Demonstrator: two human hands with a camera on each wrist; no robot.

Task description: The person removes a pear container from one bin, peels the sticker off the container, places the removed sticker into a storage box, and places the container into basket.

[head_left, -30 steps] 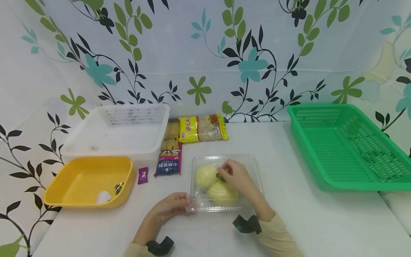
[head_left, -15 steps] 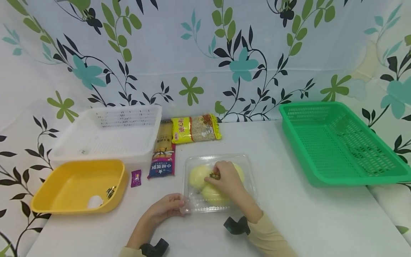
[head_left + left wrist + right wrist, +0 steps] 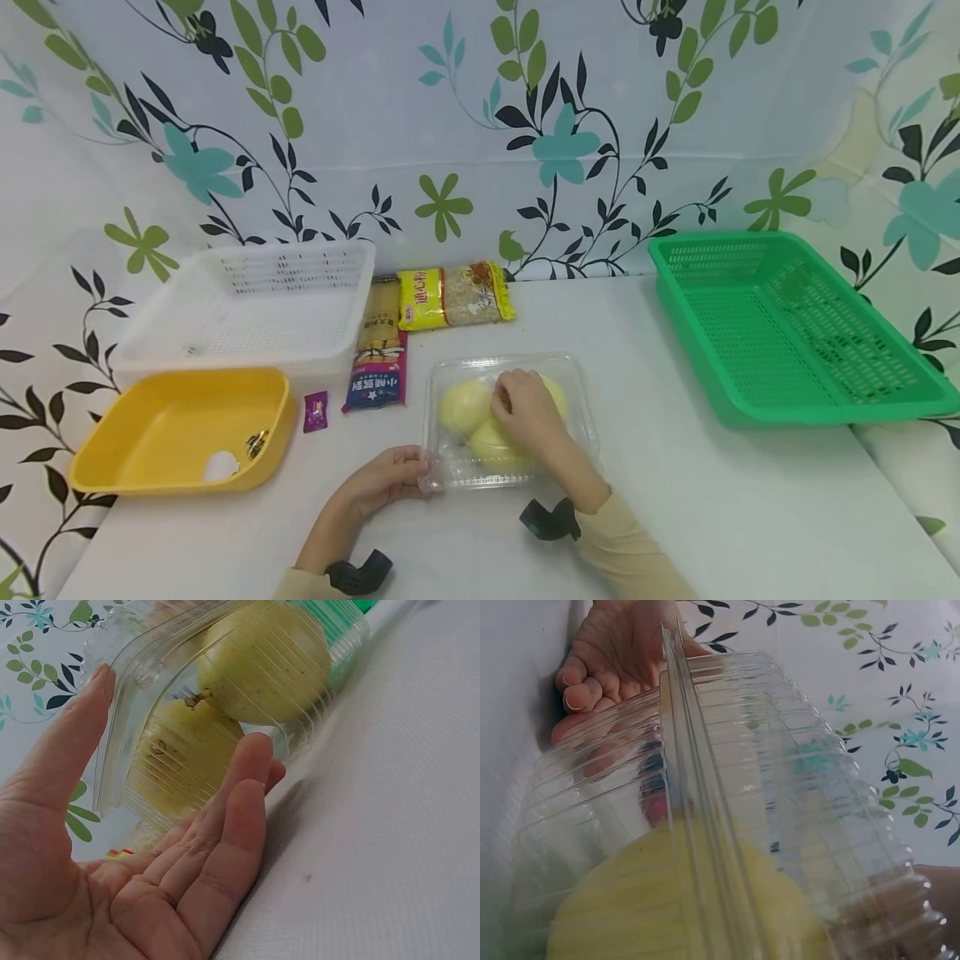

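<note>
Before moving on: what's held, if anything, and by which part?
The left hand holds the clear container by its near left corner. The right hand is over its top; whether it pinches anything is hidden.

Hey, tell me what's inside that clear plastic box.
Round yellow fruits: parts of three show through the clear plastic box in the head view. The right hand above covers part of them; whatever lies directly beneath it can't be seen.

Open table (image 3: 645,350) runs between the clear container (image 3: 502,362) and the green basket (image 3: 701,367) at right; a yellow bag (image 3: 456,296) bars the far side, the left hand (image 3: 390,479) the near left corner, the right hand (image 3: 531,412) the top.
</note>
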